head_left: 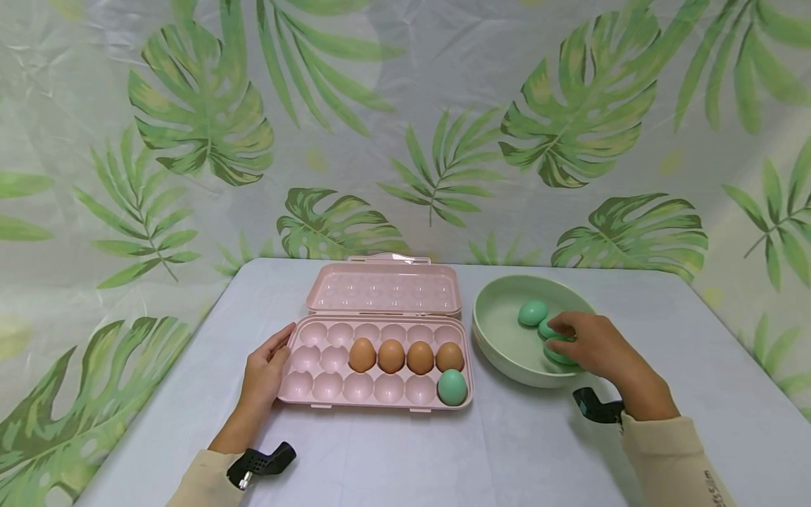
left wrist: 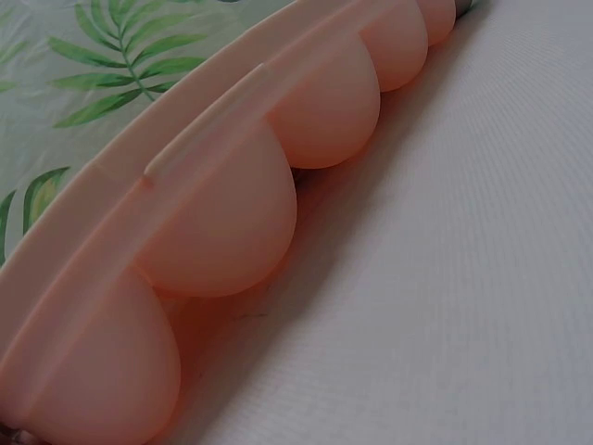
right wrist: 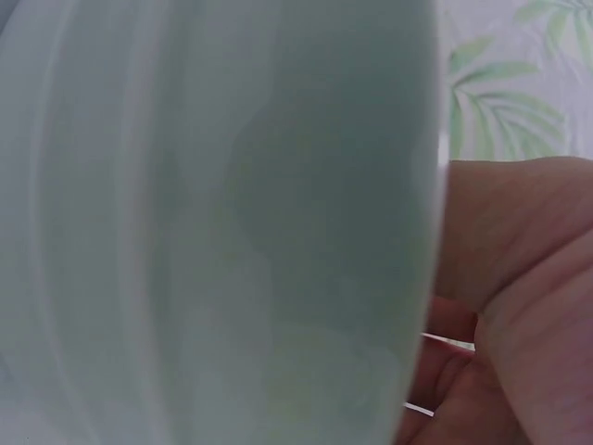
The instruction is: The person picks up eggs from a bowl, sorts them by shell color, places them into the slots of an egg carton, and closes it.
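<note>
My left hand [head_left: 261,374] rests against the left end of a pink egg carton [head_left: 328,406], its fingers lying along the rim. Brown eggs [head_left: 391,356] fill several cups of the middle row. One green egg [head_left: 453,387] sits in the front right cup. Over at the right, my right hand [head_left: 595,345] reaches over the rim of a pale green bowl [head_left: 507,355]. Its thumb and forefinger are spread apart above green eggs [head_left: 533,313]; whether they touch one is hidden. The bowl's outer wall [right wrist: 278,222] covers the fingertips in the right wrist view.
The carton's lid [head_left: 383,289] lies folded back behind its base. Both stand on a white-covered table [head_left: 405,458], with the bowl close to the carton's right end. A leaf-patterned cloth [head_left: 443,105] hangs behind the table.
</note>
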`<state>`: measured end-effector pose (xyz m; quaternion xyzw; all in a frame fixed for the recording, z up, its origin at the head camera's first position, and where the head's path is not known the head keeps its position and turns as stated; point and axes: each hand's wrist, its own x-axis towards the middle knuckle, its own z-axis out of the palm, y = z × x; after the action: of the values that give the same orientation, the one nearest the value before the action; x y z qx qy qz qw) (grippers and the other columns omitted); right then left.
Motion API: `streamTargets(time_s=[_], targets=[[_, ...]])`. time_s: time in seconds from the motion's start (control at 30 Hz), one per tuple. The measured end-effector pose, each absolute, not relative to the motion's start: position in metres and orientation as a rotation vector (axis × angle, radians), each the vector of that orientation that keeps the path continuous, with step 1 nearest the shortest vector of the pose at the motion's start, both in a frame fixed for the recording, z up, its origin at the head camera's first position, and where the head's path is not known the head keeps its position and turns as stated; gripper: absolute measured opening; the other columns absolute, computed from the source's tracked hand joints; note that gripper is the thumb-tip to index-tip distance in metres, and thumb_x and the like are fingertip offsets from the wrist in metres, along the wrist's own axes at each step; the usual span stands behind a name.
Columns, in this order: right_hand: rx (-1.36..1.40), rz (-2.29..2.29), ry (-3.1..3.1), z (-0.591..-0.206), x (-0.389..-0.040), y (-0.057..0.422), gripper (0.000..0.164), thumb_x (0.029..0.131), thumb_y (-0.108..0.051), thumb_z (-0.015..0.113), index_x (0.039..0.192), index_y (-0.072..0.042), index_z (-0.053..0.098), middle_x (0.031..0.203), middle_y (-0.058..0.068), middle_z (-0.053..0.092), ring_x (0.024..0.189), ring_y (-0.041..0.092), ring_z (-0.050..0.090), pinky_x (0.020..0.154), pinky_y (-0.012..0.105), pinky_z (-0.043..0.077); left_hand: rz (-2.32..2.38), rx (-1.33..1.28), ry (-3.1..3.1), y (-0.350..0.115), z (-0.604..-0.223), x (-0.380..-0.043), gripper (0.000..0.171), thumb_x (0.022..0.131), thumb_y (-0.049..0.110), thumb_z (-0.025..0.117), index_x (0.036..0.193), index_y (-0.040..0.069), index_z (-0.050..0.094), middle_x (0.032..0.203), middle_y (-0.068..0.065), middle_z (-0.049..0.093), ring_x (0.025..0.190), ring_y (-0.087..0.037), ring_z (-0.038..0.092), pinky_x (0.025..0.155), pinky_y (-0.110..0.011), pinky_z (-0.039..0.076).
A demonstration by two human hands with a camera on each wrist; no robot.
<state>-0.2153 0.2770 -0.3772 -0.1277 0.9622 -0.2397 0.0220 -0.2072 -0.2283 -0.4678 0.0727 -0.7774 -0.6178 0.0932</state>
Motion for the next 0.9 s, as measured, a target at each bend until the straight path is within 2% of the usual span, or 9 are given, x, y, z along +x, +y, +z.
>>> streamTargets(time_s=[0.9], targets=[[-0.460,-0.753,2.923,-0.3809,-0.2178,0.2736,0.040,0.088,-0.022,0.071,0.117,0.005,0.063,0.109,0.019,0.066,0.101,0.037,0.061,0.081,0.047,0.053,-1.839,0.222,-2.308,-0.2279,-0.4659,-0.2050,0.041,0.100,0.005,0.042,0.140,0.006,0.050,0.143,-0.010,0.050,0.133,-0.016,0.043,0.098,-0.010,0.039]])
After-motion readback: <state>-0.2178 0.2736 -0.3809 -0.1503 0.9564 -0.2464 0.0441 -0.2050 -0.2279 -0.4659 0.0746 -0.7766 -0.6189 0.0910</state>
